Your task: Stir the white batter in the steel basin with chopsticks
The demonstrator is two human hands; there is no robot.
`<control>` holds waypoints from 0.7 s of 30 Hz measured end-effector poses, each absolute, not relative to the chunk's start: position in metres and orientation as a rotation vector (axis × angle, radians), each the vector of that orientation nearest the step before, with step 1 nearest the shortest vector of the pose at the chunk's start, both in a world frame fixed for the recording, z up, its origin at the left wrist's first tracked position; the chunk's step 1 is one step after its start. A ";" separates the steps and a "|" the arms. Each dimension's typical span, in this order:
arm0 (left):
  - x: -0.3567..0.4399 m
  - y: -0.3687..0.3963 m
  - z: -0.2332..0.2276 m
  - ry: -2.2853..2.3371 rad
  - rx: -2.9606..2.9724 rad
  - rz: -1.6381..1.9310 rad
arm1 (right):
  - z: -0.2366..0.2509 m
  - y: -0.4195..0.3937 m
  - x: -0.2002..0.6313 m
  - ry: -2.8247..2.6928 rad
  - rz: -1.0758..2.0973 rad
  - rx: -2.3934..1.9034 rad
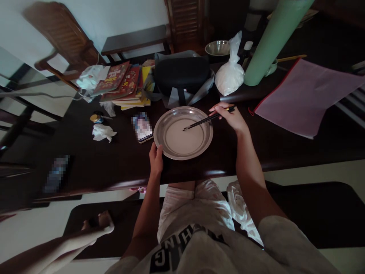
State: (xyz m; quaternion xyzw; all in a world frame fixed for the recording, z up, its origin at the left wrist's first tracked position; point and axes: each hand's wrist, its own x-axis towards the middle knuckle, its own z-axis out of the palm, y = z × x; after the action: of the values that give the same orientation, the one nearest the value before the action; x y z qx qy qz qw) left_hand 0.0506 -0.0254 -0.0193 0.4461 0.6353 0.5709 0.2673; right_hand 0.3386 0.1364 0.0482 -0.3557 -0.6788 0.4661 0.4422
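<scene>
A round metal plate (171,150) holding a pale liquid or batter sits on the dark table (114,167) in front of me. My left hand (156,158) grips the plate's near left rim. My right hand (229,116) holds a pair of dark chopsticks (205,121) whose tips reach into the middle of the plate.
A phone (142,127) lies left of the plate, with a crumpled tissue (103,132) and a small jar (96,118) further left. Behind stand a stack of books (125,85), a black case (182,76), a white plastic bag (230,74), a metal bowl (218,47), a green roll (273,38) and a pink folder (305,97).
</scene>
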 end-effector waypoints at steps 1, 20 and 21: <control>0.051 -0.025 -0.019 1.715 1.201 1.541 | 0.049 0.137 0.341 -1.659 1.137 -0.896; 0.050 -0.025 -0.019 1.711 1.219 1.552 | 0.042 0.134 0.334 -1.726 1.295 -0.825; 0.050 -0.025 -0.019 1.709 1.217 1.554 | 0.042 0.134 0.331 -1.745 1.335 -0.806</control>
State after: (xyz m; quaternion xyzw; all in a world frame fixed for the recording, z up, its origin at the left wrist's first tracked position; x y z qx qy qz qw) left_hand 0.0502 -0.0250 -0.0195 0.4498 0.6315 0.5745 0.2624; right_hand 0.3313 0.1338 0.0415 -0.3170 -0.6867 0.5253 0.3899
